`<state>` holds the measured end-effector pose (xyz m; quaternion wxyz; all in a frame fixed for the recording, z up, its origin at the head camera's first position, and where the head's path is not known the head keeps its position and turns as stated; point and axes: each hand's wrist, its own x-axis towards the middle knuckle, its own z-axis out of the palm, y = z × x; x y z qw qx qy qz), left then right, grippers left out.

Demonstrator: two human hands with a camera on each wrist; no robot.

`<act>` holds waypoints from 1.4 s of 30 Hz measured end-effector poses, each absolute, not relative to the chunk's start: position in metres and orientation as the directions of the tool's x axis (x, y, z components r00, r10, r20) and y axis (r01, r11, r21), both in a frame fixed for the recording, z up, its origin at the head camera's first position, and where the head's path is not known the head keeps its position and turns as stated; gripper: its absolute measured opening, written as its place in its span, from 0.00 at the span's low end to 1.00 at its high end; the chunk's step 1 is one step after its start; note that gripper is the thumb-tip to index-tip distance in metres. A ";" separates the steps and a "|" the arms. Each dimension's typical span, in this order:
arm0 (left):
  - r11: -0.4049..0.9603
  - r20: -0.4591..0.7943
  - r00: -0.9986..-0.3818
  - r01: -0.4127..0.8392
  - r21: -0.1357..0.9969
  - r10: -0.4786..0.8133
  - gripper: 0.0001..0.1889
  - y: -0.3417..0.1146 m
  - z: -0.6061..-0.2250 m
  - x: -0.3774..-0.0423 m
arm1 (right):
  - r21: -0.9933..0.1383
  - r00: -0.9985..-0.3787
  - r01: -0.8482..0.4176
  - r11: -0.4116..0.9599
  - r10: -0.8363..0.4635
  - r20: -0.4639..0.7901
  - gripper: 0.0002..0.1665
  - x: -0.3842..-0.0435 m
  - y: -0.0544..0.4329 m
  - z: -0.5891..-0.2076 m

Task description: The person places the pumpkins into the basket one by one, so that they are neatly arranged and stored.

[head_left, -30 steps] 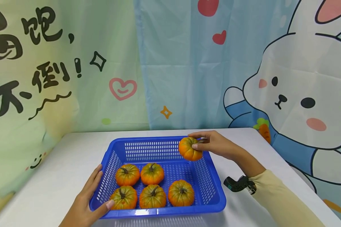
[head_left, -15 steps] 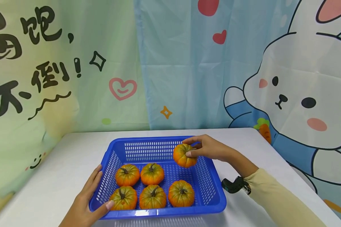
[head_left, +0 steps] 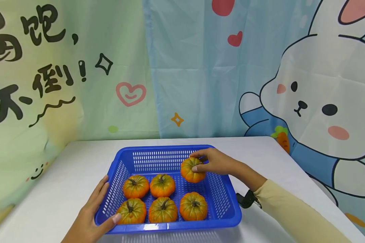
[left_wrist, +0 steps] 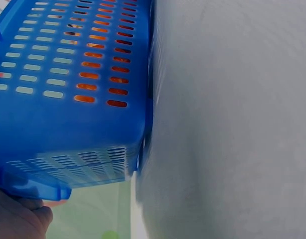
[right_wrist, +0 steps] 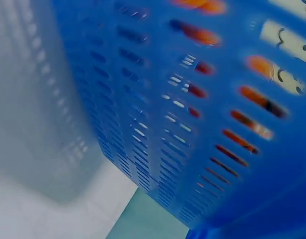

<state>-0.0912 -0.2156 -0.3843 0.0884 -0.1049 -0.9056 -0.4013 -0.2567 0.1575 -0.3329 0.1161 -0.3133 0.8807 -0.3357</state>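
Note:
In the head view a blue plastic basket (head_left: 167, 228) with slotted walls holds several small orange pumpkins (head_left: 193, 206), two at the back and three in front. My right hand (head_left: 214, 161) pinches another small pumpkin (head_left: 191, 170) by its top, thumb in front and fingers behind. That pumpkin hangs inside the basket at the back right, and its stem is hidden by the hand. My left hand (head_left: 92, 212) grips the basket's left rim near the front corner, with the thumb over the corner. Orange shows through the basket's slots in both wrist views.
The basket stands on a white table (head_left: 70, 175). Behind the table hangs a printed cloth (head_left: 194, 91) with a rabbit, hearts and lettering. A dark device (head_left: 246, 199) sits at the right wrist, close to the basket's right wall.
My right hand has moved left and down with its pumpkin, from over the back right rim to inside the basket. The left hand and the other pumpkins have stayed put.

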 end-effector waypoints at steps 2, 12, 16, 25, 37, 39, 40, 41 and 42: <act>0.658 0.249 -0.961 0.267 0.704 0.123 0.46 -0.216 -0.385 -0.092 | -0.622 -0.770 -0.506 0.598 -0.638 0.012 0.30 -0.258 0.154 -0.335; 0.655 0.254 -0.959 0.273 0.704 0.125 0.46 -0.218 -0.385 -0.092 | -0.571 -0.685 -0.561 0.600 -0.723 -0.087 0.28 -0.262 0.141 -0.336; 0.653 0.260 -0.957 0.281 0.703 0.131 0.46 -0.219 -0.384 -0.092 | -0.562 -0.695 -0.541 0.625 -0.709 -0.119 0.28 -0.262 0.139 -0.336; 0.657 0.273 -0.952 0.292 0.695 0.135 0.45 -0.219 -0.385 -0.092 | -0.474 -0.694 -0.570 0.671 -0.702 -0.159 0.29 -0.261 0.139 -0.337; 0.643 0.249 -0.961 0.269 0.717 0.124 0.46 -0.216 -0.384 -0.091 | -0.511 -0.725 -0.521 0.684 -0.670 -0.157 0.29 -0.258 0.140 -0.334; 0.638 0.247 -0.961 0.267 0.722 0.123 0.45 -0.216 -0.383 -0.091 | -0.518 -0.726 -0.522 0.678 -0.672 -0.147 0.28 -0.259 0.141 -0.335; 0.634 0.244 -0.962 0.266 0.727 0.123 0.46 -0.215 -0.383 -0.091 | -0.520 -0.726 -0.525 0.674 -0.674 -0.140 0.28 -0.259 0.142 -0.335; 0.632 0.242 -0.962 0.264 0.728 0.124 0.46 -0.215 -0.384 -0.091 | -0.526 -0.725 -0.526 0.669 -0.676 -0.135 0.27 -0.260 0.143 -0.335; 0.630 0.239 -0.963 0.262 0.731 0.123 0.46 -0.215 -0.384 -0.091 | -0.530 -0.720 -0.533 0.660 -0.682 -0.125 0.27 -0.260 0.144 -0.335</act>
